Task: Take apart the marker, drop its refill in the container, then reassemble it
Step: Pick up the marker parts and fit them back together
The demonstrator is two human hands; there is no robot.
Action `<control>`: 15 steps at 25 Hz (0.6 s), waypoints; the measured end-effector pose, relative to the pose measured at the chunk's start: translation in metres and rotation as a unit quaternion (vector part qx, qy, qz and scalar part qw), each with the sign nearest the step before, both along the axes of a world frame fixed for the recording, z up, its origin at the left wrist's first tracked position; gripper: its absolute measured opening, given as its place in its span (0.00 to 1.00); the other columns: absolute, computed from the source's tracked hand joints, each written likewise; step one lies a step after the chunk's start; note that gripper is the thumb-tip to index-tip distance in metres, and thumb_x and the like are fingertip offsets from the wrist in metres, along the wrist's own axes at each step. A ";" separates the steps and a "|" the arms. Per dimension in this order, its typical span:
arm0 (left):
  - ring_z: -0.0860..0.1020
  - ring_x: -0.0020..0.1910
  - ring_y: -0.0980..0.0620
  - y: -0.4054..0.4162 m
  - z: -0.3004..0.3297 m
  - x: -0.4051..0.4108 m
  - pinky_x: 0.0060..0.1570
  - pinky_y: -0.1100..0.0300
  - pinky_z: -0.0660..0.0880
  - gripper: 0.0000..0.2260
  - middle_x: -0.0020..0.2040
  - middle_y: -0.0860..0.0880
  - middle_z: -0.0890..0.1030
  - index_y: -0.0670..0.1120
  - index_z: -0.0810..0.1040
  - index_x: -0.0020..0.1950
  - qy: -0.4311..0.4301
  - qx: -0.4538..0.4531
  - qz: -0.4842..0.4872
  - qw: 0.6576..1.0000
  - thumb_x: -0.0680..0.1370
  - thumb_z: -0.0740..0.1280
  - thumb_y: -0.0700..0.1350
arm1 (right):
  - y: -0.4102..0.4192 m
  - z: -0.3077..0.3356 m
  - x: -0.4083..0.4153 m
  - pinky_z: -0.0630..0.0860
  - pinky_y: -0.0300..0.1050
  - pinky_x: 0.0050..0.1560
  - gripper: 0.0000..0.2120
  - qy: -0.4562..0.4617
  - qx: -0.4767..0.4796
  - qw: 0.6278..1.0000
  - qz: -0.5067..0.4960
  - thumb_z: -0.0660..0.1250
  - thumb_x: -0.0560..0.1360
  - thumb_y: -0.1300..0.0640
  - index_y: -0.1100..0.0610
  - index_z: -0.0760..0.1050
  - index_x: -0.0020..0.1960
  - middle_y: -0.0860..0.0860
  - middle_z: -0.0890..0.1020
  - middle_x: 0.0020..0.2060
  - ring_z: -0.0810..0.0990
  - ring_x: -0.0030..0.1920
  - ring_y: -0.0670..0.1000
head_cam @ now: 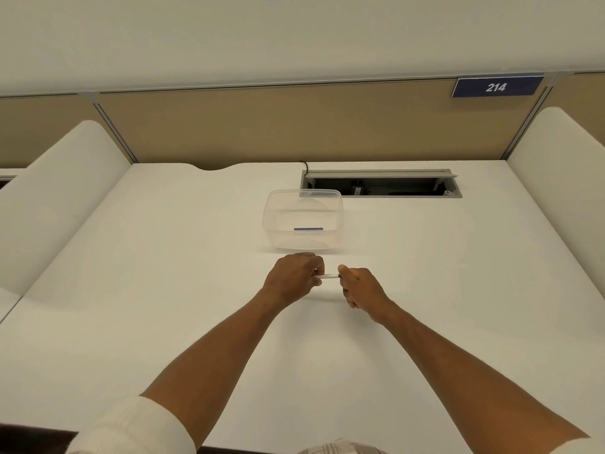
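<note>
Both hands meet over the white desk (163, 290) just below the middle of the view, holding a thin white marker (327, 276) level between them. The left hand (293, 278) has its fingers curled round the marker's left end, knuckles up, while the right hand (360, 290) pinches the right end between thumb and curled fingers; only a short white stretch of the barrel shows in the gap between the two hands. At 12 o'clock from the hands, near but not touching, stands a clear plastic container (302, 221), open at the top, with a slim blue refill (308, 229) lying flat on its bottom, crosswise to the view. At 1 o'clock from the container, an open cable hatch (381, 185) is set into the desk, its grey lid tipped up. A tan partition (294, 126) runs behind the desk, and at 2 o'clock it carries a blue plate (497, 87) reading 214. Rolled-up pale sleeves (137, 427) show at the bottom edge.
</note>
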State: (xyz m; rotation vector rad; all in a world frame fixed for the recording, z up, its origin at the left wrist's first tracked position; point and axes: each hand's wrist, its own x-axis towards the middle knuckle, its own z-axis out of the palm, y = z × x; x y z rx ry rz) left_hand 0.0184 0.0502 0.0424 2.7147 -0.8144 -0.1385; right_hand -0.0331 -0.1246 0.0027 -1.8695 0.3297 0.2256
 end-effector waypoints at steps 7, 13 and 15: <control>0.78 0.43 0.49 0.005 -0.002 0.001 0.40 0.57 0.72 0.06 0.44 0.53 0.81 0.50 0.79 0.47 -0.002 0.013 0.006 1.000 0.73 0.73 0.45 | -0.004 -0.004 -0.003 0.69 0.42 0.33 0.10 -0.071 -0.057 0.995 0.043 0.60 0.81 0.54 0.59 0.72 0.44 0.51 0.78 0.33 0.71 0.29 0.49; 0.78 0.43 0.49 -0.002 0.000 -0.001 0.40 0.56 0.72 0.06 0.44 0.53 0.81 0.49 0.79 0.46 -0.001 -0.001 -0.001 1.000 0.72 0.73 0.45 | -0.002 -0.009 0.002 0.66 0.47 0.35 0.20 -0.059 -0.087 0.994 0.015 0.56 0.81 0.48 0.55 0.65 0.33 0.51 0.69 0.27 0.66 0.29 0.52; 0.78 0.43 0.49 -0.003 0.001 -0.002 0.40 0.56 0.72 0.06 0.44 0.53 0.81 0.49 0.78 0.46 -0.003 0.000 -0.002 1.000 0.72 0.73 0.45 | -0.003 -0.009 0.001 0.66 0.45 0.33 0.22 -0.029 -0.023 0.999 -0.002 0.56 0.81 0.44 0.55 0.66 0.32 0.50 0.69 0.26 0.67 0.26 0.52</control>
